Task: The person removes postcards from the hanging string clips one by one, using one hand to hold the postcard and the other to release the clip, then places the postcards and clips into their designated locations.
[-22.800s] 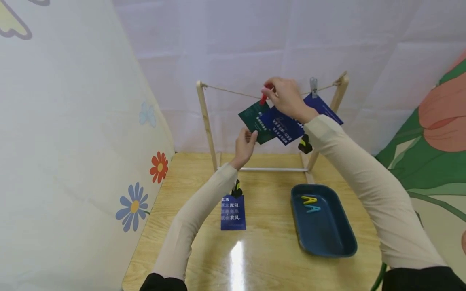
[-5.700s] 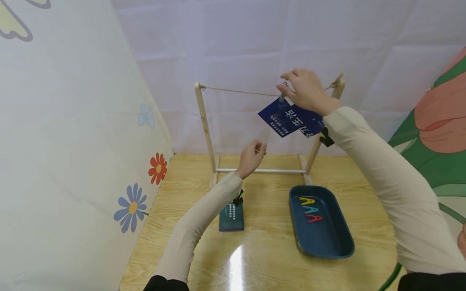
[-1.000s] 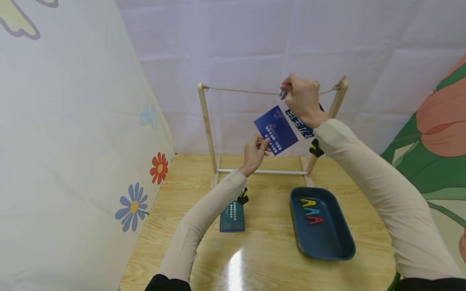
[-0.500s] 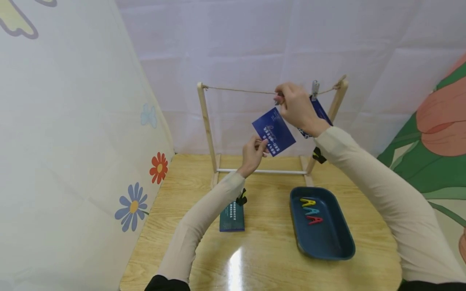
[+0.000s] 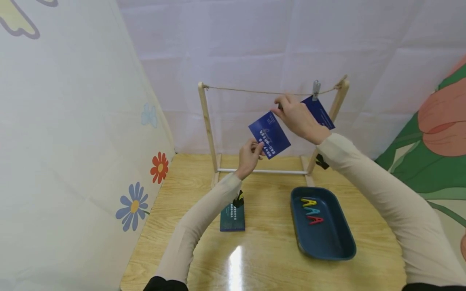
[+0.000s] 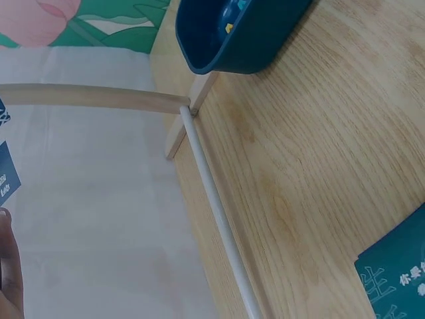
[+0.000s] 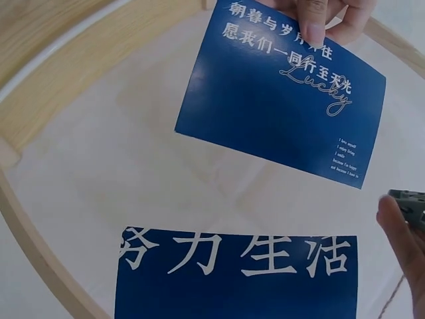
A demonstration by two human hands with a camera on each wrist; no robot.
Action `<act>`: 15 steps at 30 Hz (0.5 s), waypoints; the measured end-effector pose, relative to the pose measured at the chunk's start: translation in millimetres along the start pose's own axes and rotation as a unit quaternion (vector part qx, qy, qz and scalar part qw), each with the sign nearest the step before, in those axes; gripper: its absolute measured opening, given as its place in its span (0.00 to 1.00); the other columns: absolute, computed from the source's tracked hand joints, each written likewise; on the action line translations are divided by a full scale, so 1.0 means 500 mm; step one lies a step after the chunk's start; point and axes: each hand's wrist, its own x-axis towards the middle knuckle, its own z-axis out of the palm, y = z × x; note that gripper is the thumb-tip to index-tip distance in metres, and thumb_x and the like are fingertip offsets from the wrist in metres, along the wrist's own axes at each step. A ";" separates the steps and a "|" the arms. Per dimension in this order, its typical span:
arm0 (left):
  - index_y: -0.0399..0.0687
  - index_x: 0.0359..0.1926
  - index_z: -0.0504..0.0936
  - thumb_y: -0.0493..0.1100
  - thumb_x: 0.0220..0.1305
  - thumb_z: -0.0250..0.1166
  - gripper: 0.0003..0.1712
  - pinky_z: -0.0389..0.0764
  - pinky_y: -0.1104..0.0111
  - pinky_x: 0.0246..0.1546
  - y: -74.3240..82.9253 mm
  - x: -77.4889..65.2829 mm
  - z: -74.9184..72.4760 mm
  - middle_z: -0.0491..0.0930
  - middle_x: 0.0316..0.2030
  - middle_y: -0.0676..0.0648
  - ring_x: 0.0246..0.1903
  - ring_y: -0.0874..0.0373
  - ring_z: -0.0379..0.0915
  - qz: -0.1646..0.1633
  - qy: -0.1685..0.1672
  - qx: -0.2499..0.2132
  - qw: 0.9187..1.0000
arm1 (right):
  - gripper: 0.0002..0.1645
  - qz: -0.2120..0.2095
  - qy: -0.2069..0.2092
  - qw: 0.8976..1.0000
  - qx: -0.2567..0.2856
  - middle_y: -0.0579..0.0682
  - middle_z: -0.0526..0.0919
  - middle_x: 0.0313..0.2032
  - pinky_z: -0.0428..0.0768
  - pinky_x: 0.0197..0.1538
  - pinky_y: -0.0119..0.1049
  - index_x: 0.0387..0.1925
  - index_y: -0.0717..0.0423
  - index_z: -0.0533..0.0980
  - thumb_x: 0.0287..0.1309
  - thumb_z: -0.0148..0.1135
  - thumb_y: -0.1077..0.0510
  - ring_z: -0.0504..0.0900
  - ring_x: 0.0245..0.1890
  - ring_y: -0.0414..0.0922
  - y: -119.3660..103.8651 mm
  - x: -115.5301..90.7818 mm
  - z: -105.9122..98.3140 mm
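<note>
My left hand (image 5: pixel 249 158) pinches a blue card (image 5: pixel 270 136) by its lower corner, below the string (image 5: pixel 247 91) and apart from it. My right hand (image 5: pixel 299 122) is just above the card's upper right; its fingers pinch a grey clothespin (image 7: pixel 409 203), clearest in the right wrist view. Behind that hand another blue card (image 5: pixel 317 110) hangs from the string by a grey clothespin (image 5: pixel 316 89). White lettering on this hanging card (image 7: pixel 232 276) shows in the right wrist view.
The string spans a wooden frame (image 5: pixel 206 125) with a white bottom bar (image 5: pixel 262 171). At the right, a dark blue tray (image 5: pixel 324 246) holds yellow (image 5: pixel 308 202), blue (image 5: pixel 312 211) and red (image 5: pixel 315 220) clothespins. A green card (image 5: pixel 232 220) lies on the table, partly under the left forearm.
The red clothespin and green card have left the string for the tray and table. The blue card has come off the string into my left hand; my right hand has lowered with its clothespin.
</note>
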 end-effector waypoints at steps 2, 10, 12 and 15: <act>0.28 0.44 0.75 0.34 0.72 0.58 0.09 0.85 0.59 0.26 -0.012 0.000 -0.001 0.83 0.31 0.33 0.27 0.39 0.81 -0.002 0.001 -0.002 1.000 | 0.11 -0.005 -0.016 1.000 0.003 0.61 0.75 0.37 0.78 0.26 0.46 0.44 0.66 0.72 0.71 0.58 0.59 0.77 0.27 0.53 0.000 -0.006 0.000; 0.28 0.43 0.75 0.35 0.71 0.59 0.10 0.85 0.51 0.28 -0.023 -0.005 -0.006 0.83 0.31 0.32 0.28 0.37 0.81 -0.012 -0.002 -0.019 1.000 | 0.08 -0.027 -0.038 0.999 -0.002 0.60 0.72 0.39 0.77 0.22 0.42 0.42 0.64 0.73 0.65 0.63 0.64 0.78 0.24 0.51 0.002 -0.017 0.002; 0.25 0.44 0.74 0.33 0.71 0.59 0.10 0.84 0.50 0.28 -0.024 -0.007 -0.007 0.82 0.32 0.30 0.28 0.35 0.81 -0.018 -0.002 -0.021 1.000 | 0.09 -0.030 -0.041 0.999 0.003 0.59 0.73 0.39 0.78 0.24 0.43 0.42 0.64 0.73 0.64 0.65 0.64 0.78 0.25 0.51 0.002 -0.021 0.003; 0.21 0.45 0.73 0.31 0.72 0.57 0.11 0.84 0.49 0.27 -0.027 -0.011 -0.010 0.81 0.32 0.26 0.28 0.31 0.80 -0.022 -0.005 -0.018 1.000 | 0.12 -0.035 -0.045 0.998 0.013 0.59 0.74 0.37 0.80 0.26 0.44 0.43 0.64 0.73 0.62 0.66 0.64 0.79 0.28 0.52 0.002 -0.028 0.006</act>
